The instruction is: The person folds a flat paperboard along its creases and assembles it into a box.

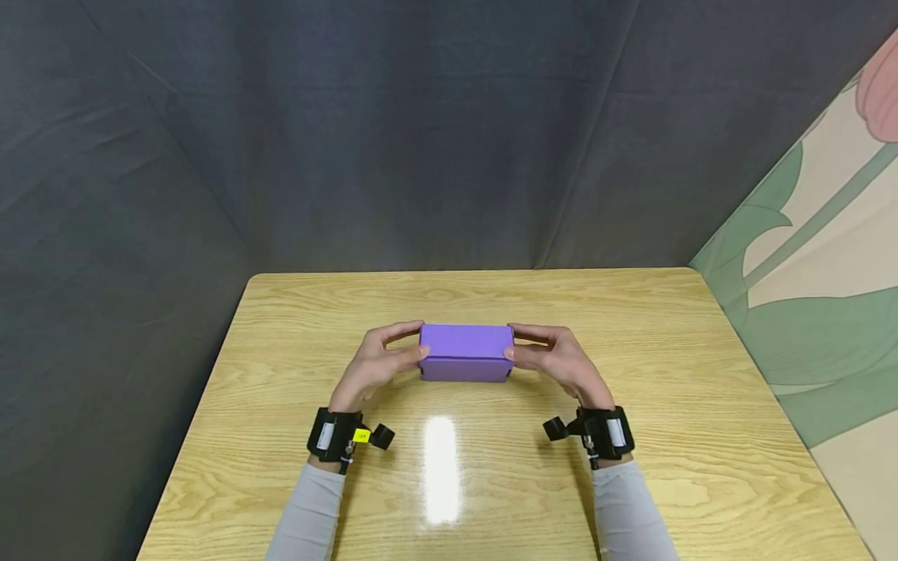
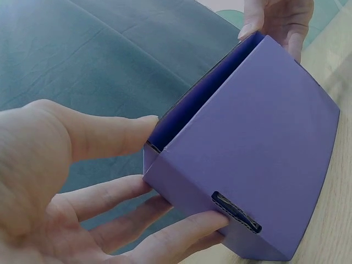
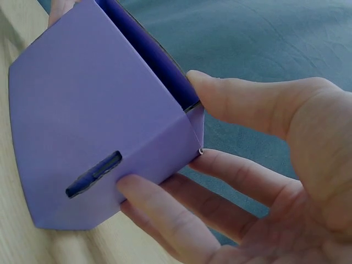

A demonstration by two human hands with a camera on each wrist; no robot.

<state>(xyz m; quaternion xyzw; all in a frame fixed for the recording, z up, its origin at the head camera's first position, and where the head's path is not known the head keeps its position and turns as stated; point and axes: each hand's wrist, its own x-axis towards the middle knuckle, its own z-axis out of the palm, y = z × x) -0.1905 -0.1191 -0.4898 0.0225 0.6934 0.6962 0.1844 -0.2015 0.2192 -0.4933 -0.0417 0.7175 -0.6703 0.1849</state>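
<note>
A purple cardboard box [image 1: 466, 340] is held between both hands over the middle of the wooden table. My left hand [image 1: 375, 362] grips its left end, thumb on the lid's near edge and fingers along the side. The right hand [image 1: 561, 360] grips the opposite end in much the same way. In the left wrist view, a narrow gap shows between the lid and the front wall [image 2: 247, 137]. A slot [image 3: 93, 175] is cut near the box's end in the right wrist view. What lies inside is hidden.
The wooden table [image 1: 281, 467] has a bright glare patch in front of the box. A dark grey curtain [image 1: 421, 156] hangs behind and to the left. Fabric with a floral pattern [image 1: 828, 327] is at the right. Each wrist wears a black camera strap.
</note>
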